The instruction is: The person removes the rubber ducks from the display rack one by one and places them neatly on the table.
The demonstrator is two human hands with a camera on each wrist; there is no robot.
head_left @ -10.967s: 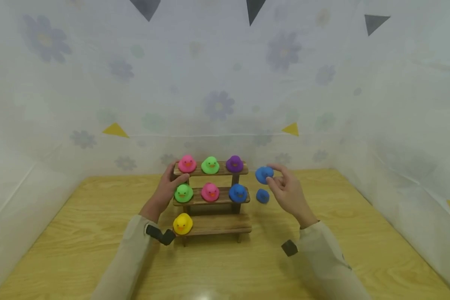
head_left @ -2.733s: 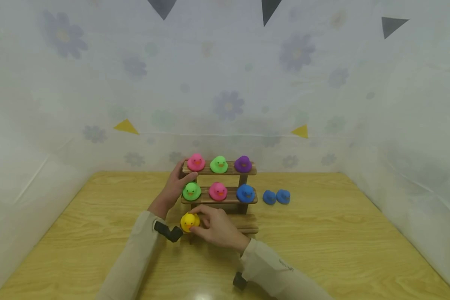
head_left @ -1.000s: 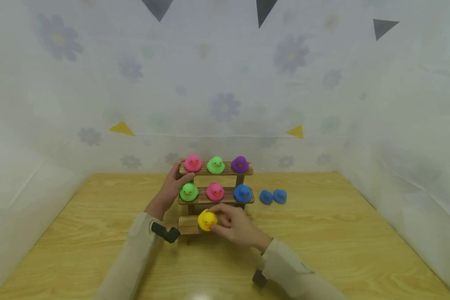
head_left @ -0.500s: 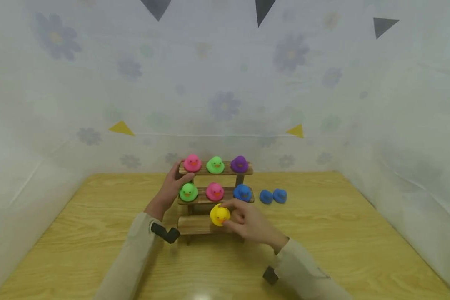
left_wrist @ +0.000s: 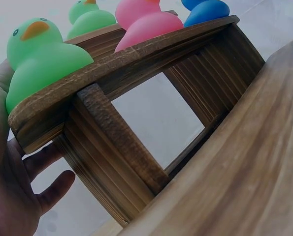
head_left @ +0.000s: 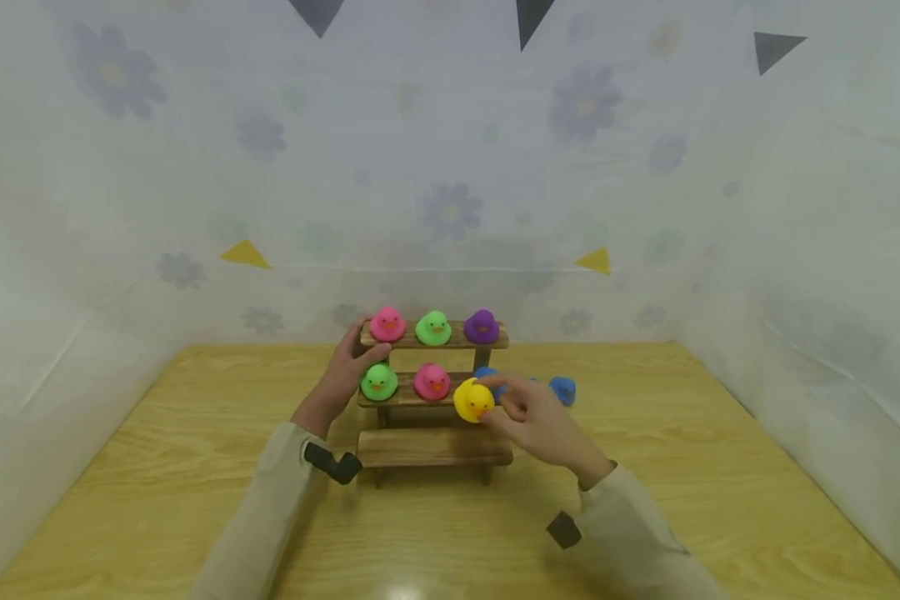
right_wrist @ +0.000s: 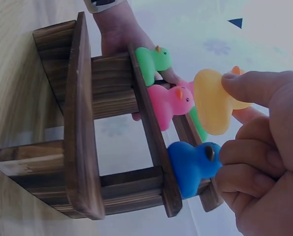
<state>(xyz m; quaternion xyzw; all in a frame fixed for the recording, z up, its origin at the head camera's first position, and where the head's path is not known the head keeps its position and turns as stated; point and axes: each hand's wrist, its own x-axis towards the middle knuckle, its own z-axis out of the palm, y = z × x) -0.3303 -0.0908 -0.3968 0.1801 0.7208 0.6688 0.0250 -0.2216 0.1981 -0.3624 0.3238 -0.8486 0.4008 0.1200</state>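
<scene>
My right hand (head_left: 546, 421) pinches a yellow rubber duck (head_left: 473, 401) between thumb and fingers, in front of the middle tier of a three-step wooden stand (head_left: 435, 448). The right wrist view has the yellow duck (right_wrist: 212, 101) off the boards, above the blue duck (right_wrist: 190, 164). My left hand (head_left: 337, 379) holds the stand's upper left end, thumb in front and fingers behind. On the top tier sit pink (head_left: 387, 325), green (head_left: 433, 328) and purple (head_left: 482, 327) ducks. Green (head_left: 378, 382) and pink (head_left: 432, 382) ducks share the middle tier with the blue one, partly hidden. The bottom board is bare.
Right of the stand, a small blue duck (head_left: 563, 390) stands on the wood-grain table (head_left: 690, 467); another beside it is mostly hidden by my right hand. A pale flowered curtain (head_left: 450, 167) hangs behind the table and along both sides.
The right hand has lifted the yellow duck from the bottom board's left end, moving it right and up to the middle tier's height. The left hand has stayed on the stand.
</scene>
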